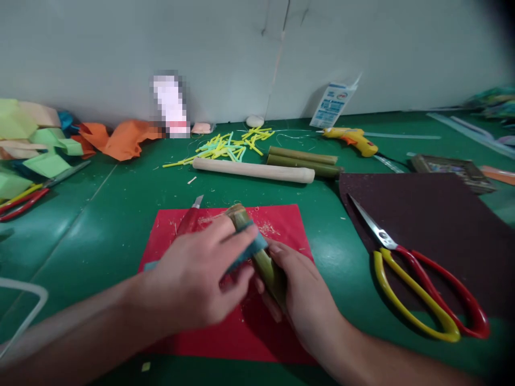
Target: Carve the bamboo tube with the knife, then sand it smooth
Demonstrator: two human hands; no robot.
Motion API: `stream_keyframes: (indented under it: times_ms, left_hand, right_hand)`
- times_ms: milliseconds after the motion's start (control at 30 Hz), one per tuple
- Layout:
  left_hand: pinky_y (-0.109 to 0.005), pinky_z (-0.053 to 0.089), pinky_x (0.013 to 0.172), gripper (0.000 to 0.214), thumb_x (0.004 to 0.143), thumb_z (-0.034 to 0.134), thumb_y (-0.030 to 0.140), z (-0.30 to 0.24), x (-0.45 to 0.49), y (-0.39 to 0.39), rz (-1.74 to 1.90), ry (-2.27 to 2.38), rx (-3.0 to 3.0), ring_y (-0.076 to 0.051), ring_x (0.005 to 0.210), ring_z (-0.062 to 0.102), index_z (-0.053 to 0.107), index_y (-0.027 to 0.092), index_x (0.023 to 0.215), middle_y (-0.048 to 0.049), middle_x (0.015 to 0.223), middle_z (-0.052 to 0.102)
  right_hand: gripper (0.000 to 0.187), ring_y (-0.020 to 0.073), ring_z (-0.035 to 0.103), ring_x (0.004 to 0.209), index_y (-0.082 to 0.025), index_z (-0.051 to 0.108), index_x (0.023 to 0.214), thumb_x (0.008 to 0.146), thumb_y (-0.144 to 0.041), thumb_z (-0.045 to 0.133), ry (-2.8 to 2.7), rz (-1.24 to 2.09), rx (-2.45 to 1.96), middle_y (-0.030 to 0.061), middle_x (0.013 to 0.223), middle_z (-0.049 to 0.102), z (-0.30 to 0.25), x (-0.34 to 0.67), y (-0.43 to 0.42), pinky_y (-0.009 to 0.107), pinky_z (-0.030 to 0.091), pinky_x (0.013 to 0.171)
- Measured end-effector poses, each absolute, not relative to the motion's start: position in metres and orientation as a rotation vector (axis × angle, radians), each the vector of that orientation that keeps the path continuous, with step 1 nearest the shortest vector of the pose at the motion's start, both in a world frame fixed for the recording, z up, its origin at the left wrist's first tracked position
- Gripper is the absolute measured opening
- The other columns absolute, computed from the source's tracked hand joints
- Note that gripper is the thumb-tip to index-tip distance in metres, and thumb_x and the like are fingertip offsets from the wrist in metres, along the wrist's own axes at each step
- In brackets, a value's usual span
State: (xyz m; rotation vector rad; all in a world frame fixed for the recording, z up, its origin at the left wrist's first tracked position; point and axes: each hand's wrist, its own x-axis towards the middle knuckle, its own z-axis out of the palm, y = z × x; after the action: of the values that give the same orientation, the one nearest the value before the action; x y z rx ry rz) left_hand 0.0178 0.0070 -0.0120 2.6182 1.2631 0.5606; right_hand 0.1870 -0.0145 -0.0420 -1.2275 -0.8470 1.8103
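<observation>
My right hand (pixel 301 289) is wrapped round the lower part of a green bamboo piece (pixel 269 271), which slants up and away to the left. With its fingers closed, my left hand (pixel 201 268) presses a blue-grey strip (pixel 257 244) across the upper part of the bamboo; it looks like sandpaper, but I cannot be sure. Beneath both hands lies a red sheet (pixel 201 346) sprinkled with pale shavings (pixel 269 228). A red-handled craft knife (pixel 191 217) rests on that sheet just beyond my left hand, its handle partly hidden.
Beyond the sheet are a pale stick (pixel 253 170), green bamboo lengths (pixel 301 161) and yellow strips (pixel 221 146). Large scissors (pixel 402 262) lie open at right on a dark sheet (pixel 434 214). A yellow glue gun (pixel 354 139) is behind; folded paper (pixel 48 145) and more scissors (pixel 32 201) are left.
</observation>
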Motion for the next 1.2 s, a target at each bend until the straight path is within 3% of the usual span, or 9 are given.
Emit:
stream_keyframes:
  times_ms: [600, 700, 867, 1200]
  left_hand:
    - [-0.030, 0.052, 0.061, 0.040, 0.088, 0.044, 0.035, -0.0130, 0.0194, 0.0068, 0.515, 1.314, 2.809, -0.019, 0.080, 0.056, 0.048, 0.021, 0.126, -0.0077, 0.093, 0.052]
    - [-0.030, 0.051, 0.063, 0.043, 0.087, 0.046, 0.037, -0.0107, 0.0182, 0.0077, 0.524, 1.313, 2.773, -0.018, 0.079, 0.056, 0.048, 0.019, 0.126, -0.0076, 0.092, 0.052]
    - [-0.027, 0.050, 0.062, 0.037, 0.090, 0.041, 0.031, -0.0095, 0.0152, 0.0120, 0.563, 1.396, 2.775, -0.015, 0.073, 0.055, 0.051, 0.018, 0.124, -0.0043, 0.082, 0.050]
    - [-0.023, 0.047, 0.057, 0.038, 0.090, 0.044, 0.029, -0.0128, 0.0150, 0.0109, 0.602, 1.391, 2.879, -0.013, 0.069, 0.054, 0.048, 0.018, 0.126, -0.0031, 0.081, 0.050]
  right_hand:
    - [0.031, 0.0069, 0.037, 0.030, -0.018, 0.053, 0.065, 0.085, -0.034, 0.037, -0.850, 1.825, -1.210, -0.0034, 0.046, 0.049, -0.0449, 0.1884, -0.0123, 0.019, 0.028, 0.029]
    - [0.023, 0.0080, 0.039, 0.029, -0.018, 0.057, 0.079, 0.082, -0.035, 0.042, -0.802, 1.827, -1.252, -0.0044, 0.047, 0.051, -0.0448, 0.1880, -0.0135, 0.020, 0.030, 0.029]
    - [0.037, 0.0095, 0.041, 0.030, -0.017, 0.057, 0.109, 0.081, -0.037, 0.044, -0.765, 1.826, -1.282, -0.0043, 0.047, 0.054, -0.0450, 0.1871, -0.0145, 0.020, 0.031, 0.029]
    - [0.041, 0.0079, 0.043, 0.037, -0.020, 0.062, 0.112, 0.075, -0.038, 0.060, -0.685, 1.751, -1.209, -0.0041, 0.050, 0.055, -0.0479, 0.1882, -0.0162, 0.019, 0.032, 0.034]
